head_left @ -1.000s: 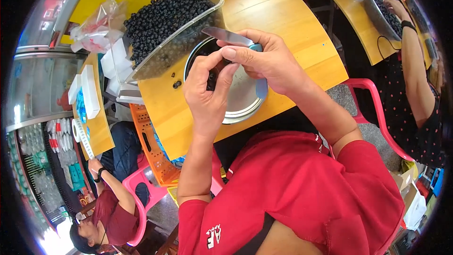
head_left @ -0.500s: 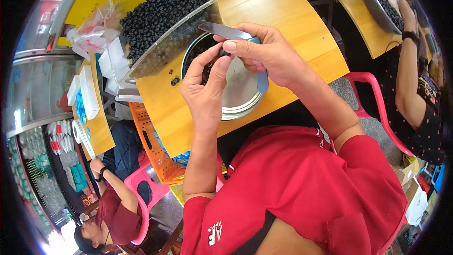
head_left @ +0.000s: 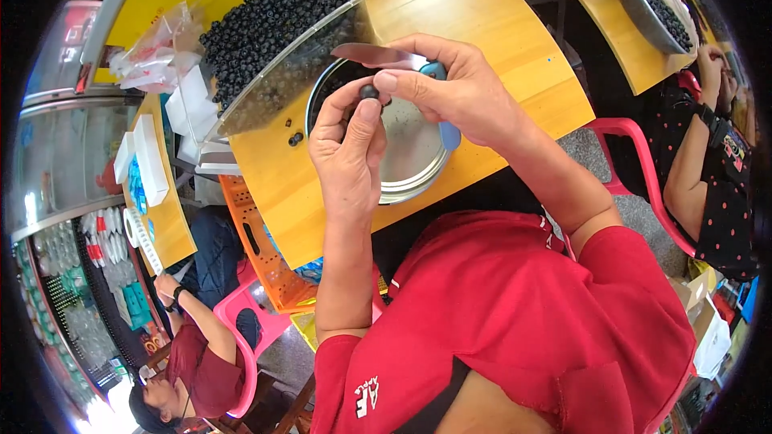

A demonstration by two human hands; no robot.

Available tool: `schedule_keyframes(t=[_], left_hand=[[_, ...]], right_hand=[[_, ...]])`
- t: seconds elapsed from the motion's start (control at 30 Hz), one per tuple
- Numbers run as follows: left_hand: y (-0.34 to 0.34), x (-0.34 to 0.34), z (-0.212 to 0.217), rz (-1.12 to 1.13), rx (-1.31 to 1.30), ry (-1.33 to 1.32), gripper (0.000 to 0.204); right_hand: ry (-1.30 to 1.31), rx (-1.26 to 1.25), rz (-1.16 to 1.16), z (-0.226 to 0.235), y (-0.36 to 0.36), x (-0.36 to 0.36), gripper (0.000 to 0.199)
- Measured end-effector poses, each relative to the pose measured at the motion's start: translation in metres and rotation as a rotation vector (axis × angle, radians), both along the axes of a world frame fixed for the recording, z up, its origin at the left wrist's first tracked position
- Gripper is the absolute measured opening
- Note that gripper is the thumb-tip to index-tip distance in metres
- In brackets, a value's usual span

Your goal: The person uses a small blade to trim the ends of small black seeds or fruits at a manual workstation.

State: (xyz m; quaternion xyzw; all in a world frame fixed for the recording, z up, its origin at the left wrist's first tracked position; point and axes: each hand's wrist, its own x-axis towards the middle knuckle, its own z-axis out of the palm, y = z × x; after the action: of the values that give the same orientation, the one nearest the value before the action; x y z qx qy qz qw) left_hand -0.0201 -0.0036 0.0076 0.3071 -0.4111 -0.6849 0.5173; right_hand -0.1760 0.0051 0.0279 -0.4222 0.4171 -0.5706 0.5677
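Note:
My left hand (head_left: 348, 137) pinches a small dark round ball (head_left: 369, 92) between thumb and fingers; whether it is a berry or a bead I cannot tell. My right hand (head_left: 458, 84) is closed round the blue handle of a knife (head_left: 378, 55), whose blade points left above the ball. The right thumb meets the left fingertips at the ball. Beneath both hands stands a round metal bowl (head_left: 412, 162), with more dark balls at its left side partly hidden by my left hand. A clear plastic bin (head_left: 277, 72) heaped with dark balls (head_left: 269, 24) stands beyond, to the left.
The wooden table (head_left: 458, 0) carries two loose dark balls (head_left: 296, 138) left of the bowl. An orange crate (head_left: 253, 245) stands below its left edge. At right, a person sits by another bowl (head_left: 643, 12) on a second table; another person (head_left: 193, 345) sits at lower left.
My fingers have shifted slightly, so the ball shows more clearly at the left thumb tip. The knife has tilted a little. The right-hand person's arm has drawn back from the bowl.

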Motion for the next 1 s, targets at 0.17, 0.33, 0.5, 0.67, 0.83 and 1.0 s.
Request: schedule_keyframes(t=[0.17,0.33,0.5,0.67,0.83,1.0], left_hand=[[-0.003,0.006,-0.005,-0.051,-0.022,0.026,0.023],[-0.004,0.01,-0.007,-0.128,0.017,0.127,0.023],[-0.006,0.011,-0.004,-0.205,0.08,0.236,0.02],[-0.019,0.024,0.01,-0.093,0.169,0.208,0.023],[-0.039,0.029,-0.003,-0.192,-0.325,-0.991,0.019],[-0.043,0.019,-0.017,-0.31,-0.684,-1.618,0.019]], right_hand=[[-0.006,0.017,0.037,-0.001,-0.005,0.001,0.029],[-0.215,0.123,0.223,0.0,-0.004,-0.003,0.029],[-0.146,0.098,0.207,-0.005,-0.006,-0.007,0.029],[-0.131,0.123,0.094,-0.009,-0.005,-0.016,0.028],[-0.095,0.088,0.059,-0.005,-0.006,-0.022,0.029],[-0.098,0.066,0.058,-0.004,-0.004,-0.022,0.029]])
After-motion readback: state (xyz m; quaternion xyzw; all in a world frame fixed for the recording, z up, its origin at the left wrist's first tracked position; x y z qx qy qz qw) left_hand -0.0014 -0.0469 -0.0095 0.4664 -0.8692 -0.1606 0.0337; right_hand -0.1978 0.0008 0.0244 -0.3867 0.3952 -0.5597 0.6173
